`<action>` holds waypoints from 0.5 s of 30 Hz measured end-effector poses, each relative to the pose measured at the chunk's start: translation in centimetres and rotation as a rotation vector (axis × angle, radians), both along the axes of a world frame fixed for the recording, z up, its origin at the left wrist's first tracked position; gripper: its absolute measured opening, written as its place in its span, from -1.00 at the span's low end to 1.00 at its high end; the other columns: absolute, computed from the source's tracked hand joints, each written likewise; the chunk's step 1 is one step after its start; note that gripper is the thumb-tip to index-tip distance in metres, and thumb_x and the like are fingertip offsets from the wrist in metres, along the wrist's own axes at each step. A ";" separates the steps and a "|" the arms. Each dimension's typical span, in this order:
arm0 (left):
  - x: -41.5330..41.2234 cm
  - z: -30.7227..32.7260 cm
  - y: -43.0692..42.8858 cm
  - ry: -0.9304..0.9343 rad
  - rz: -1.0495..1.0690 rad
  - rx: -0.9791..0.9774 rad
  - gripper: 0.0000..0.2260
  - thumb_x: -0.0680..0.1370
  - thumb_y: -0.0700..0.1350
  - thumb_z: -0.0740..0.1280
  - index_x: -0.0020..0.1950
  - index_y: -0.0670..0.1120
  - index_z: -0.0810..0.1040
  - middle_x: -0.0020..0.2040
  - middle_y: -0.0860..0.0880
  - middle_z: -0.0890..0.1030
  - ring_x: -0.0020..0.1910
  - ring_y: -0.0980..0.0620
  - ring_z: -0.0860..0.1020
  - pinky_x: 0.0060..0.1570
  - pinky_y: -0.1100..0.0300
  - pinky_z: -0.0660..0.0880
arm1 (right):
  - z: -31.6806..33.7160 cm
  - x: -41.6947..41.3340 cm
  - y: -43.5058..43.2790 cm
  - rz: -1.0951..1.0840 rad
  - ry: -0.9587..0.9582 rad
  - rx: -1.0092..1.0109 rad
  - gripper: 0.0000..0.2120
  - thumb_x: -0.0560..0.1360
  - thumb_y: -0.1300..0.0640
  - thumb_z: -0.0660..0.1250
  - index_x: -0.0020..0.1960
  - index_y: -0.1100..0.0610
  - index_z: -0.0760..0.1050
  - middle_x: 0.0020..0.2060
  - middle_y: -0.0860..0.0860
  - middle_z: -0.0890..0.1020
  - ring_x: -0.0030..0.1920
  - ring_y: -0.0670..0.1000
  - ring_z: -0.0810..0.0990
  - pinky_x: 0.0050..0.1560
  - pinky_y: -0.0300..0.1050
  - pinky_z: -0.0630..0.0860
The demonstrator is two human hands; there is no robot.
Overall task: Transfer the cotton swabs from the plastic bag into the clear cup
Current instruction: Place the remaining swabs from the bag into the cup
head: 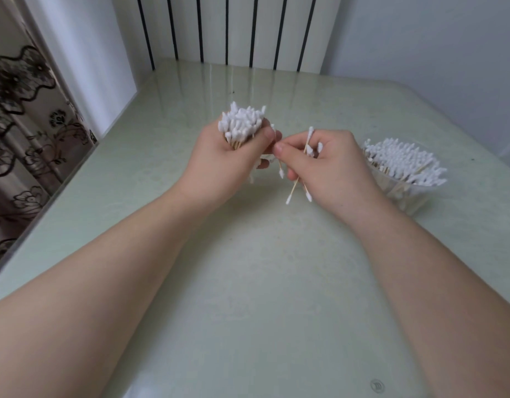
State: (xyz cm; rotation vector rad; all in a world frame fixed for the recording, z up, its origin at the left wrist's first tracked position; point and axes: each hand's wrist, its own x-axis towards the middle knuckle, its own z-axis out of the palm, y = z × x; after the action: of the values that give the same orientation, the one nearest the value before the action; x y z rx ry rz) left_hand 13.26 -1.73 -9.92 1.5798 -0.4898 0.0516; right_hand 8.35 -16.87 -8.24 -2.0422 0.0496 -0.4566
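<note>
Left hand: the left hand [228,162] is curled round a bundle of cotton swabs [242,122]. The bundle is gripped at the wooden sticks, with the white tips fanned upward above the fist.
Right hand: the right hand [328,165] is held just beside the left, the fingertips almost touching it. A few loose swabs [298,179] are pinched between thumb and fingers, and their ends stick out above and below.
Clear cup: the clear cup [406,196] is stood on the bench [262,282], near the right hand on its right side. A heap of swabs [403,159] is already piled in it and leans past the rim.
Handling: the swabs are judged very light, stiff and thin in the stick, and soft at the tips. Singly they are easily dropped or snapped; in a bundle they are likely to slide against one another. A hold at mid-stick is judged best, with the sticks kept parallel so that they can be lowered in together.
Risk: the cup is judged light and well filled, so it could be tipped if knocked.
Hidden: the plastic bag cannot be made out, and whether any film is held under the left fingers cannot be told. The bundle's lower ends are covered by the palm. The number of swabs in the right hand cannot be read. The cup's near side is partly hidden behind the right wrist.
Surroundings: a radiator [233,30] is seen behind the bench, and a patterned curtain [24,124] at the left.
</note>
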 end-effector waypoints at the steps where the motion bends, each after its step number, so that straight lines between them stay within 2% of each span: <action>1: 0.0 0.0 0.0 0.016 -0.020 -0.026 -0.92 0.63 -0.21 0.37 -0.04 -0.07 0.60 -0.03 -0.11 0.72 -0.02 0.01 0.72 -0.03 0.06 0.67 | 0.0 0.0 0.0 0.000 -0.004 0.005 -0.83 0.53 0.12 0.44 -0.24 -0.02 0.65 -0.52 -0.09 0.58 -0.52 -0.13 0.44 -0.49 -0.30 0.34; 4: 0.1 0.0 0.0 0.024 -0.062 0.005 -0.91 0.62 -0.21 0.39 -0.04 -0.05 0.64 -0.10 -0.03 0.71 -0.06 0.04 0.71 -0.02 0.04 0.67 | 0.0 0.0 -0.1 0.011 -0.003 0.001 -0.81 0.52 0.12 0.43 -0.27 -0.02 0.64 -0.51 -0.06 0.58 -0.50 -0.12 0.44 -0.47 -0.26 0.36; 8: 0.2 -0.2 -0.1 0.060 -0.062 0.004 -0.85 0.66 -0.19 0.32 -0.09 -0.11 0.60 -0.01 -0.12 0.73 0.02 -0.08 0.71 0.03 -0.03 0.67 | -0.1 0.1 -0.1 0.032 0.024 0.015 -0.83 0.55 0.14 0.40 -0.21 0.03 0.66 -0.47 -0.05 0.59 -0.47 -0.13 0.47 -0.40 -0.23 0.38; 12: 0.5 -0.2 0.1 0.129 -0.036 -0.046 -0.85 0.68 -0.19 0.28 -0.07 -0.16 0.57 -0.04 -0.11 0.73 0.02 -0.12 0.72 -0.02 -0.05 0.67 | 0.2 0.3 0.0 0.095 0.082 0.338 -0.83 0.61 0.24 0.30 -0.06 0.17 0.67 -0.44 0.01 0.54 -0.47 -0.07 0.36 -0.52 -0.24 0.24; 14: 0.4 -0.4 0.1 0.100 -0.108 0.011 -0.87 0.67 -0.18 0.30 0.01 -0.20 0.61 -0.05 -0.10 0.72 0.00 -0.07 0.71 0.01 -0.17 0.66 | 0.3 0.3 0.0 0.129 0.084 0.409 -0.83 0.61 0.28 0.29 -0.04 0.17 0.66 -0.43 0.03 0.55 -0.46 -0.09 0.37 -0.54 -0.29 0.24; 15: 0.3 -0.5 0.1 0.073 -0.160 0.035 -0.87 0.66 -0.18 0.31 0.01 -0.14 0.65 -0.07 -0.10 0.70 -0.01 -0.09 0.69 0.03 -0.26 0.63 | 0.2 0.3 0.1 0.128 0.077 0.409 -0.83 0.61 0.29 0.30 -0.04 0.16 0.66 -0.44 0.02 0.55 -0.46 -0.10 0.39 -0.54 -0.30 0.26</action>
State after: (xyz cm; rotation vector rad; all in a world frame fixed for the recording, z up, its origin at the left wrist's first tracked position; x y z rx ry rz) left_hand 13.56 -1.65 -10.42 1.5657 -0.5605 -0.1366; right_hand 8.64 -16.80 -8.07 -1.6482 0.0543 -0.2616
